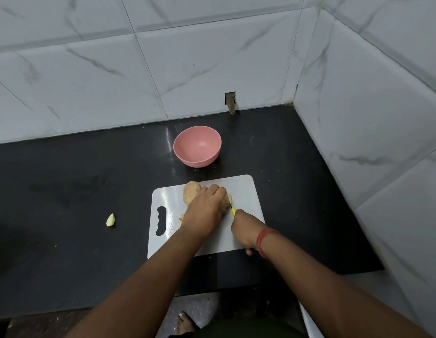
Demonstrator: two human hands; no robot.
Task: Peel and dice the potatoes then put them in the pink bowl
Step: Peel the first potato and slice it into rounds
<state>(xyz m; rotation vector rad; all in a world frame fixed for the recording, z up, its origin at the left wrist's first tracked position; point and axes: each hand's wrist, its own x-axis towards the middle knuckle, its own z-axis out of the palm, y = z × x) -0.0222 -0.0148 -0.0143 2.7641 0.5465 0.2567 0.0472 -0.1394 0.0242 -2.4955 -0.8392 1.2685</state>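
Your left hand (207, 203) lies over the potato (226, 200) on the board (243, 189), fingers curled down onto it and gripping it so that it cannot roll under the cut. Only a pale edge of that potato shows past the knuckles, so how much of it is peeled cannot be told. Your right hand (246, 228) is wrapped around the knife (233, 211); only a short yellow part of the handle and a dark trace of blade show, meeting the potato just beside your left fingertips. Judged from this, the blade is placed close to the holding fingers to take a thin cut, which calls for keeping those fingertips tucked back. A second potato (191, 192), brown and apparently unpeeled, rests on the board touching the back of your left hand, within reach for the next round. The bowl (197, 146) stands on the counter (90, 191) just beyond the board's far edge, with no dice in it, placed for a short transfer. One cut piece (110, 220) lies on the counter well left of the board.
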